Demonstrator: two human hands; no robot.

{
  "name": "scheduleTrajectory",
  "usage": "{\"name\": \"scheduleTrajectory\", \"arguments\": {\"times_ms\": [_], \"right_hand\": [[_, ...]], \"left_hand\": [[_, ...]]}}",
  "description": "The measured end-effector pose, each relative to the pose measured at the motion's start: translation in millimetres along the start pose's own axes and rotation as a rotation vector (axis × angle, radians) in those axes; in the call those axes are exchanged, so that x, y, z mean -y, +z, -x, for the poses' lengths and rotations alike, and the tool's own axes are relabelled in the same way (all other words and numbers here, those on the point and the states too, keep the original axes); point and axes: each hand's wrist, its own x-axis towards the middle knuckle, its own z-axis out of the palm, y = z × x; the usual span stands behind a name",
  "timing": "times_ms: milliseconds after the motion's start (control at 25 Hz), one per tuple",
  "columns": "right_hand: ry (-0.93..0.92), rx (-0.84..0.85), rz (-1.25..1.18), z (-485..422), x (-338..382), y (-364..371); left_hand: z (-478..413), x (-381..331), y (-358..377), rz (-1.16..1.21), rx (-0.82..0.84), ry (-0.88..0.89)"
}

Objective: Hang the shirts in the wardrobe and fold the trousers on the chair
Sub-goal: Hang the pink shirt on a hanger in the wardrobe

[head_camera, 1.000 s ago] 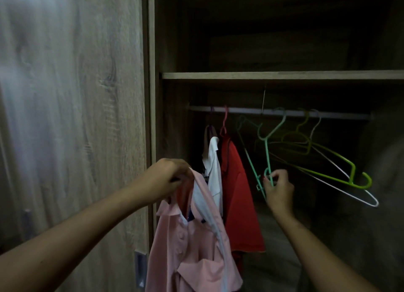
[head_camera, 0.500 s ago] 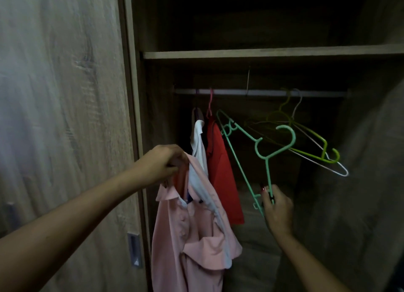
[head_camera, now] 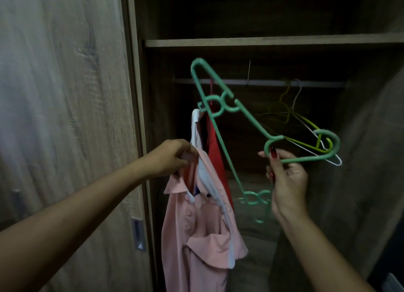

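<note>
From the head view, our two hands are apart in front of the open wardrobe. Our left hand (head_camera: pixel 172 158) pinches the pink shirt (head_camera: pixel 196 237) at the collar, and the shirt hangs straight down below it. Our right hand (head_camera: pixel 286 180) is curled round the neck of a mint-green hanger (head_camera: pixel 306 159), held off the rail (head_camera: pixel 262 82) and tilted, with one arm pointing up and across toward the left hand. Just beyond the left hand a white shirt (head_camera: pixel 195 125) and a red shirt (head_camera: pixel 215 143) hang on the rail. Beyond the right hand are yellow-green hangers (head_camera: pixel 282 110). We see no trousers or chair.

We judge the main risk to be snagging. The mint-green hanger's hook sits close to the yellow-green hangers and could catch them. Its raised arm crosses the red shirt and might drag it. The shirt, held only by a collar pinch, could slip while we thread it.
</note>
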Motion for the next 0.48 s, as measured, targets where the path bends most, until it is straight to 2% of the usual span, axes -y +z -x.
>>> {"name": "scheduleTrajectory", "arguments": {"times_ms": [120,200,320,480], "right_hand": [[0.104,0.1,-0.316,5.0,20.6,26.4],[0.155,0.152,-0.406,11.1,15.9,38.1],[0.254,0.215,-0.234,18.5,-19.4,33.2],[0.38,0.344,0.118,10.6,-59.0,-16.3]], "left_hand": [[0.2,-1.7,1.7,0.069,0.045,-0.095],[1.0,-2.4,2.3,0.099,0.08,-0.088],[7.0,-5.6,-2.4,0.23,0.121,-0.054],[15.1,5.1,-27.3,0.397,0.116,-0.022]]}}
